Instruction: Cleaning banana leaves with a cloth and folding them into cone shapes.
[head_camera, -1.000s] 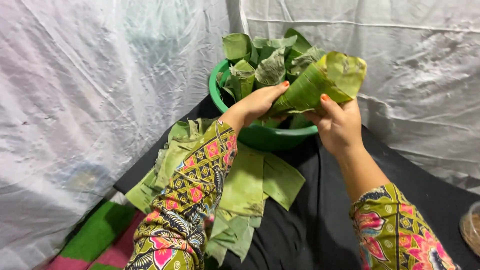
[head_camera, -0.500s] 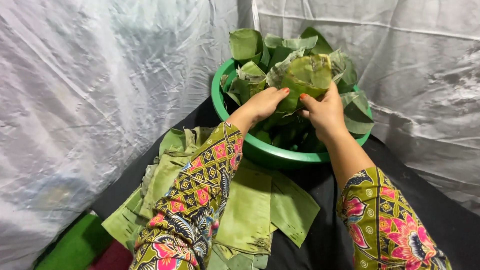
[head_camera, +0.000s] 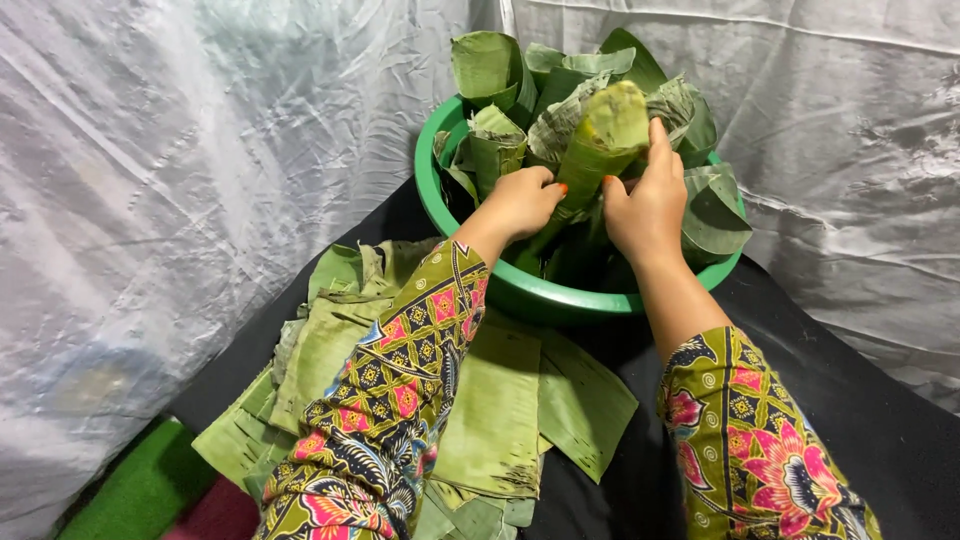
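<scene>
A crinkled white plastic sheet (head_camera: 170, 180) hangs as a wall all along the left and carries on behind and to the right, with a seam near the middle top. Low in the left corner a patch of green mat (head_camera: 140, 490) shows beside something dark red. The tabletop (head_camera: 870, 420) is covered in black cloth.

On it, left of centre, lies a loose stack of flat banana leaf pieces (head_camera: 500, 410), pale green, cut roughly square, with frayed brown edges; the person's patterned sleeve (head_camera: 400, 400) crosses over them.

Beyond the stack sits a round green plastic basin (head_camera: 520, 285), crowded with leaf-wrapped parcels (head_camera: 490, 70) standing on end, their tops folded over, some dull and greyish, some fresher green.

The left hand (head_camera: 522, 200) is inside the basin, fingers curled around the lower part of one long leaf-wrapped parcel. That leaf cone (head_camera: 600, 140) stands tilted among the others, its yellow-green top uppermost. The right hand (head_camera: 648, 205) holds it from the other side, fingers reaching up along its upper part, so both grips are closed on the same cone.

I see no labels or signs anywhere.
</scene>
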